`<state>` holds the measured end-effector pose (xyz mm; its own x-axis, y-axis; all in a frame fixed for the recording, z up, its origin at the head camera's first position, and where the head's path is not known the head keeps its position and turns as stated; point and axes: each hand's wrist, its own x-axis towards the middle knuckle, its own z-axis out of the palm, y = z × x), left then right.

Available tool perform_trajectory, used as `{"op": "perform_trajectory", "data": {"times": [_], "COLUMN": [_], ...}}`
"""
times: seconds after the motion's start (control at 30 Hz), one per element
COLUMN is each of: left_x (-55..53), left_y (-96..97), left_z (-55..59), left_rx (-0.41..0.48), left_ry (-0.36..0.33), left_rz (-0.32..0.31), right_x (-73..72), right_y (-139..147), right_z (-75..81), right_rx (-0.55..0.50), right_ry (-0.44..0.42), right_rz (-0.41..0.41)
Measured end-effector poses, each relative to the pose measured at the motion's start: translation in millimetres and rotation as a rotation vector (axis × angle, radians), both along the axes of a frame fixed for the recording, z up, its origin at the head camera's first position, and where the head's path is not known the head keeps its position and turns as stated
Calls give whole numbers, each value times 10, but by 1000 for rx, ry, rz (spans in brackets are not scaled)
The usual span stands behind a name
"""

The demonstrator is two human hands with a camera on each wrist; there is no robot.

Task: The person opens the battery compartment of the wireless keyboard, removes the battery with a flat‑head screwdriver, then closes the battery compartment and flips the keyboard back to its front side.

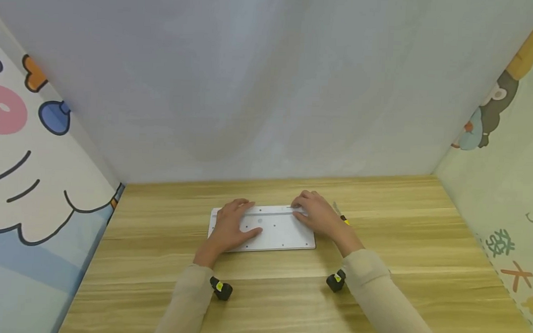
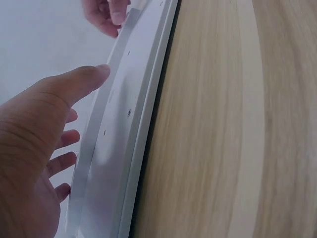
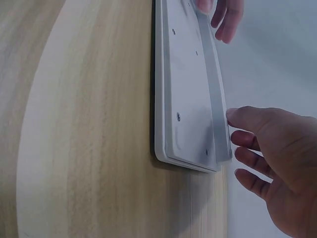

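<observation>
A white panel (image 1: 274, 239), long, flat and rectangular, lies on the tabletop (image 1: 423, 253), whose surface shows pale, yellowish wood grain. The panel has a smooth, slightly shiny face, small dark screw holes (image 3: 179, 117), a rounded corner and a raised straight ridge (image 3: 214, 82) along its far long side; under its near edge runs a thin dark line. The left hand (image 1: 230, 227) is over the left end of the panel, its fingers apart from the thumb, which stretches out above the white face. The right hand (image 1: 317, 214) is at the far right corner of the panel; its thumb touches the edge of the ridge, and its fingers are loosely bent and spaced apart just beyond that edge. I cannot tell how firmly either hand presses. Just beside the panel, on its right, a thin tool (image 1: 344, 220) with a yellow and black part is partly covered by the right hand. On the near side of the panel, two small, angular black blocks with yellow-green marks appear, one by the left sleeve (image 1: 189, 292) and one by the right sleeve (image 1: 369, 275). Behind the panel hangs a soft grey cloth (image 1: 274, 87) with gentle folds.
</observation>
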<state>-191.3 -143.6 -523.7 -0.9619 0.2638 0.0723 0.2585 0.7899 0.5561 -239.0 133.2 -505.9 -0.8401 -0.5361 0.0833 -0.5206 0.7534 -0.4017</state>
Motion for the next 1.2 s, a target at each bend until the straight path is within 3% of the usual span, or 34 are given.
{"op": "perform_trajectory", "data": {"times": [0.33, 0.53, 0.7, 1.0, 1.2], "left_x": [-49, -80, -96, -80, -83], "left_y": [161, 174, 145, 151, 157], "left_z": [-140, -195, -232, -215, -217], "left_rx": [-37, -41, -35, 36, 48], "left_ry": [20, 6, -12, -26, -32], "left_rz": [27, 33, 50, 70, 67], "right_x": [-58, -66, -82, -123, -131], "right_y": [-62, -95, -151, -227, -224], "right_z": [-16, -6, 13, 27, 11], "right_rx": [35, 66, 64, -8, -72], "right_ry": [-8, 20, -7, -85, -129], "right_rz": [-50, -85, -116, -220, -242]}}
